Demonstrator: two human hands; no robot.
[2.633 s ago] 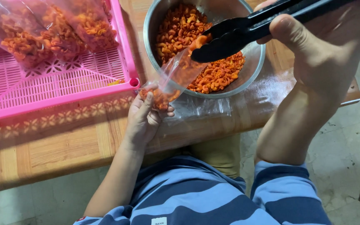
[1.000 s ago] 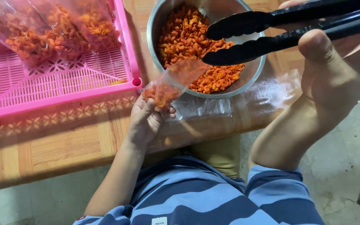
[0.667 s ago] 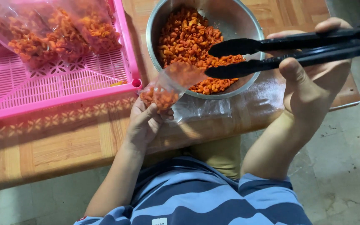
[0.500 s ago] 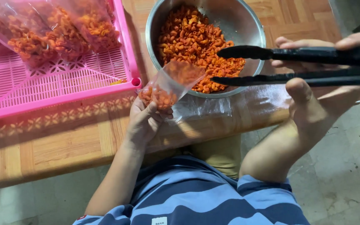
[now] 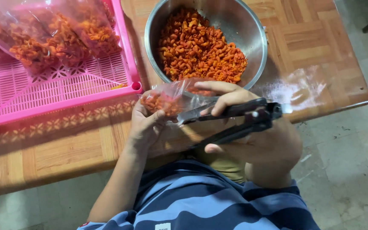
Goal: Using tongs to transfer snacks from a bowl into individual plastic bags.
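My left hand (image 5: 145, 123) grips a small clear plastic bag (image 5: 172, 98) partly filled with orange-red curled snack pieces, at the table's near edge. My right hand (image 5: 256, 136) holds black tongs (image 5: 239, 119) folded back against the palm, and its fingers reach over to the bag's mouth. Just beyond the bag stands a round steel bowl (image 5: 252, 38) holding a heap of the same orange pieces (image 5: 199, 47).
A pink slotted plastic tray (image 5: 56, 91) at the left holds several filled clear bags of snack pieces (image 5: 52, 34). A sheet of clear plastic (image 5: 297, 89) lies on the wooden table (image 5: 52, 149) right of the bowl. Grey floor lies below and right.
My right hand has swung the tongs away from the bowl and down toward my body, then brought its fingers to the bag. The left hand has kept the bag at the table edge.
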